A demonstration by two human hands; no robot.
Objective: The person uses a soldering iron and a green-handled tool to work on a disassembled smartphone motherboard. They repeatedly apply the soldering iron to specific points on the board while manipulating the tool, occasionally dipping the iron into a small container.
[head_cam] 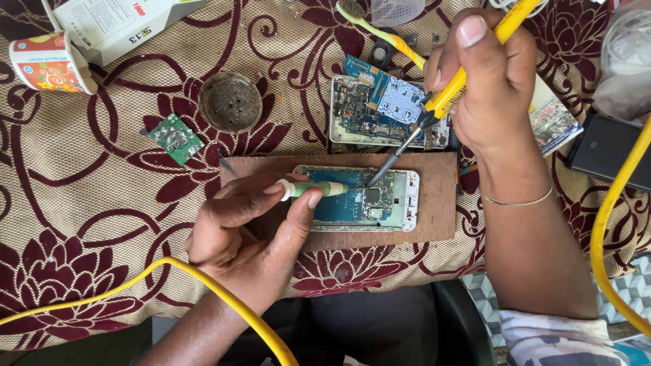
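Two tools over opened phone (359, 198), centre frame: right hand (491, 88) gripping yellow soldering iron (447, 91), left hand (247, 227) pinching green-tipped tool (312, 189). Board likely light, fragile; best held by edges.

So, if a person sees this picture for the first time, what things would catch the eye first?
Most likely the opened phone on the brown board at the centre, its circuit board bare. The right hand holds a yellow-handled soldering iron with the tip on that board, while the left hand points a green-tipped tool at the same spot. A yellow cable curves across the flowered maroon cloth in front.
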